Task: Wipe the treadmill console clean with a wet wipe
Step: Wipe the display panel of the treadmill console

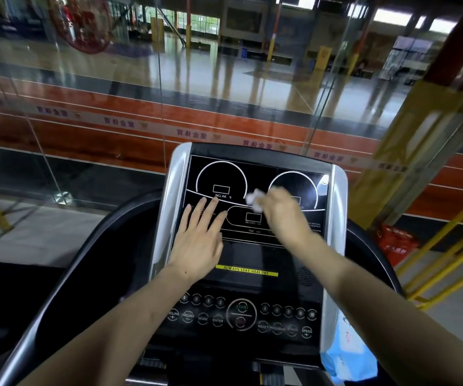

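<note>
The right hand [282, 210] is pinching a crumpled white wet wipe [255, 200] against the glossy black treadmill console panel [255, 254], mid-panel between the two dials. The left hand [199, 235] is lying flat, fingers spread, just left. The unwiped button rows are lying below, nearer the person, so the right hand is likely best placed to sweep downward.

Left hand [201, 240] flat on the treadmill console [224, 174], fingers spread below the incline dial. Right hand [282, 211], motion-blurred, clutching a crumpled white wet wipe [254, 200] against the black panel between the two dials. Blue wipe pack [347, 360] at the console's lower right edge. Glass wall [85, 121] beyond.
</note>
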The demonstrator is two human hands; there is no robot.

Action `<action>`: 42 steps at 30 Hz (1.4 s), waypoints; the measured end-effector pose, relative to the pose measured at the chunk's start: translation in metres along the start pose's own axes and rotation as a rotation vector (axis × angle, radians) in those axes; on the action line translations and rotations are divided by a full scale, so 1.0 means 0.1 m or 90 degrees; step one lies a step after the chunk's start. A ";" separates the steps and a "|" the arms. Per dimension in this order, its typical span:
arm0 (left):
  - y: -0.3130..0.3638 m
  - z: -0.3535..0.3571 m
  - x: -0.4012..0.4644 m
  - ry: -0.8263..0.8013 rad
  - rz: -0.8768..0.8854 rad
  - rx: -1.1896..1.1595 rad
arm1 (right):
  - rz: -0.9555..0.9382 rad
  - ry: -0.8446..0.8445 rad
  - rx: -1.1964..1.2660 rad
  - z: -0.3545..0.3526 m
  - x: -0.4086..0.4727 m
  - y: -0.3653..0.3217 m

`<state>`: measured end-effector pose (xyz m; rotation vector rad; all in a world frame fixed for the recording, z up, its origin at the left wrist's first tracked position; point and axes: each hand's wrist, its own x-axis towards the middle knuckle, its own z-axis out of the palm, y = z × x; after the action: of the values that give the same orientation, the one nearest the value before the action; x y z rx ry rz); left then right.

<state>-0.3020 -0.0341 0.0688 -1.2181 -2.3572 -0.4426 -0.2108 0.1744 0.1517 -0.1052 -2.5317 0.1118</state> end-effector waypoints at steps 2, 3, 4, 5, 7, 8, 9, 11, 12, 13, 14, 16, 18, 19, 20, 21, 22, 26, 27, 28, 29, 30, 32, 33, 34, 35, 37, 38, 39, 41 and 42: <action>0.02 0.00 -0.02 -0.010 0.011 0.001 | 0.071 0.019 -0.019 -0.06 0.38 0.06; 0.02 0.01 -0.04 -0.011 0.014 0.003 | 0.079 0.009 -0.022 -0.07 0.45 0.05; 0.01 0.02 -0.06 -0.013 0.013 0.005 | 0.069 0.027 -0.043 -0.03 0.42 0.04; 0.01 0.03 -0.09 -0.016 0.010 0.006 | 0.067 0.014 -0.046 0.00 0.30 0.01; 0.00 0.04 -0.14 -0.017 0.002 0.001 | 0.025 0.000 -0.009 0.15 -0.15 -0.11; 0.00 0.05 -0.15 -0.016 -0.002 -0.002 | -0.014 -0.007 0.014 0.21 -0.40 -0.17; 0.00 0.05 -0.17 -0.016 -0.005 -0.005 | -0.043 -0.019 0.020 0.25 -0.60 -0.20; -0.01 0.06 -0.19 -0.018 -0.007 -0.004 | -0.072 -0.037 0.054 0.28 -0.69 -0.18; -0.01 0.06 -0.21 -0.019 -0.009 -0.003 | -0.092 -0.039 0.047 0.28 -0.64 -0.16; -0.02 0.06 -0.21 -0.020 -0.011 -0.003 | -0.103 -0.032 0.041 0.29 -0.55 -0.15; -0.02 0.06 -0.22 -0.020 -0.014 -0.005 | -0.096 -0.022 0.039 0.28 -0.45 -0.18; -0.01 0.06 -0.24 -0.016 -0.023 -0.004 | -0.064 0.004 0.037 0.30 -0.24 -0.28; 0.00 0.08 -0.25 -0.013 -0.026 -0.003 | -0.053 0.014 0.031 0.35 -0.18 -0.37; 0.00 0.09 -0.26 -0.014 -0.027 -0.006 | -0.053 0.007 0.037 0.35 -0.22 -0.37; -0.01 0.10 -0.26 -0.015 -0.029 -0.009 | -0.056 0.000 0.048 0.31 -0.29 -0.31; -0.01 0.10 -0.26 -0.018 -0.032 -0.011 | -0.059 0.003 0.058 0.26 -0.39 -0.22; 0.00 0.10 -0.27 -0.022 -0.035 -0.011 | -0.054 0.007 0.061 0.19 -0.51 -0.12; 0.04 0.09 -0.33 -0.035 -0.038 -0.007 | -0.014 -0.006 0.030 0.07 -0.71 0.12; 0.03 0.08 -0.36 -0.040 -0.039 -0.004 | -0.014 -0.004 0.027 0.10 -0.69 0.09; 0.03 0.08 -0.38 -0.043 -0.040 -0.001 | -0.022 0.000 0.031 0.15 -0.65 0.01; 0.03 0.07 -0.40 -0.045 -0.043 0.000 | -0.036 0.003 0.041 0.20 -0.60 -0.10; 0.02 0.06 -0.41 -0.045 -0.047 -0.001 | -0.051 0.001 0.052 0.25 -0.55 -0.22; 0.02 0.05 -0.42 -0.049 -0.048 -0.004 | -0.071 -0.012 0.065 0.34 -0.46 -0.39; 0.02 0.05 -0.42 -0.050 -0.047 -0.001 | -0.079 -0.020 0.061 0.34 -0.45 -0.41; 0.02 0.05 -0.41 -0.049 -0.045 0.002 | -0.081 -0.030 0.058 0.33 -0.47 -0.38; 0.02 0.05 -0.41 -0.049 -0.044 0.001 | -0.075 -0.043 0.056 0.29 -0.52 -0.30; 0.01 0.05 -0.40 -0.049 -0.041 0.000 | -0.052 -0.047 0.044 0.17 -0.69 -0.07; 0.02 0.06 -0.40 -0.048 -0.040 0.003 | -0.039 -0.044 0.034 0.11 -0.77 0.03; 0.02 0.07 -0.42 -0.048 -0.038 0.005 | -0.028 -0.042 0.026 0.07 -0.83 0.11; 0.02 0.07 -0.44 -0.052 -0.040 0.004 | -0.018 -0.020 0.022 0.09 -0.82 0.12; 0.01 0.07 -0.45 -0.052 -0.042 0.003 | -0.019 -0.004 0.030 0.15 -0.76 0.05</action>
<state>-0.2803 -0.0612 0.0394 -1.1808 -2.4720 -0.4143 -0.1563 0.1704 0.0961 -0.0487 -2.5347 0.1591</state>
